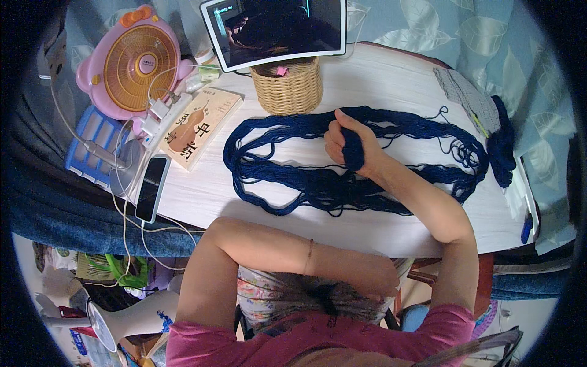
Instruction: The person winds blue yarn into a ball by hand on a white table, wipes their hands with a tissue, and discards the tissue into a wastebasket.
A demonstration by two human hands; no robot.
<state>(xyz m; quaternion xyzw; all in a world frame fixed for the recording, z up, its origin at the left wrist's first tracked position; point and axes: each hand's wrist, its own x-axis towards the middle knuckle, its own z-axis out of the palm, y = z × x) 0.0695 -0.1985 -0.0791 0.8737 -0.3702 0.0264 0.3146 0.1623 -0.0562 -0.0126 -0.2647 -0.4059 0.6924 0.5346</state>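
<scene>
A large looped skein of dark navy yarn (293, 179) lies spread in a long oval on the white table (357, 238). Above its middle, my right hand (351, 142) is closed around a small wad of navy yarn (353, 149), thumb pointing up. Loose, tangled strands show at the skein's right end. My left forearm crosses in front of my body below the table edge, and my left hand (383, 280) rests low over my lap, blurred, its fingers hard to make out. A dark bunch (328, 293) shows on my lap near the left forearm.
Behind the skein stand a wicker basket (289, 87) and a tablet (275, 32). To the left are a book (202, 128), a power strip (169, 119), cables, a phone (152, 189) and a pink heater (142, 64). Grey knitted fabric (467, 101) and more navy yarn (502, 137) lie right.
</scene>
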